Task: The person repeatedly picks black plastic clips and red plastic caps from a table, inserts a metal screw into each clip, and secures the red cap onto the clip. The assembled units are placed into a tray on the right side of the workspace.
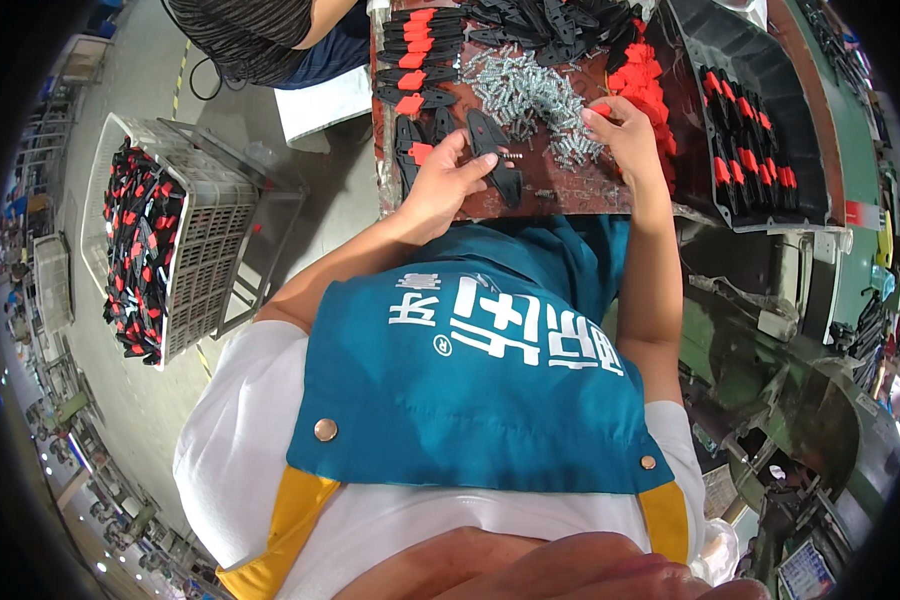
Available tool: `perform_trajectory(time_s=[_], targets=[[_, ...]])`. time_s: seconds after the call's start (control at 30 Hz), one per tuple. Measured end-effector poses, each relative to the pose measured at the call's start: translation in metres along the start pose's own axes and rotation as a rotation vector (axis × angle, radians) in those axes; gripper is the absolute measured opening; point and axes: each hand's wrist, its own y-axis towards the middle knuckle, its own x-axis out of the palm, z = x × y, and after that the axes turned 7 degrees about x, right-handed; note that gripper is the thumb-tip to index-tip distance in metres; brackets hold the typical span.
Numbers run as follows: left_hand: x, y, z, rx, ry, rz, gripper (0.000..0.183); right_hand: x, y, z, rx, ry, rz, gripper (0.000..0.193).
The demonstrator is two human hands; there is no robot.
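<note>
Over the table, my left hand [445,182] is closed on a long black plastic part [494,158], its thumb pressed on the part's middle. A short ridged metal piece [511,156] sticks out from it to the right; whether it is a spring or a screw I cannot tell. My right hand [627,138] pinches a small red plastic piece [601,109] between thumb and fingertips. Between and beyond the hands lies a heap of small silvery metal pieces [525,90]. Just beyond my right hand is a pile of red plastic pieces [637,82].
Black parts with red pieces [413,60] line the table's left side; loose black parts [550,25] lie at the far edge. At right, a black tray [820,150] holds similar parts. A pale crate [210,240] full of them stands left. Another person [255,35] sits far left.
</note>
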Motion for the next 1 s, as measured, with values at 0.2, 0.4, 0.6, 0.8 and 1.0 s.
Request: perform_trajectory(time_s=[0.2,0.4,0.6,0.8,1.0], targets=[[0.001,0.006,-0.002,0.083,-0.062,0.088,0.016,0.063,-0.059,-0.028,0.084,0.385,-0.103,0.021],[0.002,0.001,0.005,0.138,-0.089,0.100,0.018,0.074,-0.073,-0.018,0.015,0.254,-0.043,0.021],[0.000,-0.002,0.008,0.169,0.134,0.073,0.022,0.061,-0.078,-0.023,-0.045,0.052,-0.084,0.019],[0.006,-0.006,0.010,0.245,0.234,-0.038,0.024,0.076,-0.090,-0.020,-0.037,0.135,-0.148,0.019],[-0.003,-0.004,0.010,0.208,0.318,-0.098,0.027,0.071,-0.091,-0.033,-0.154,-0.237,-0.154,0.022]])
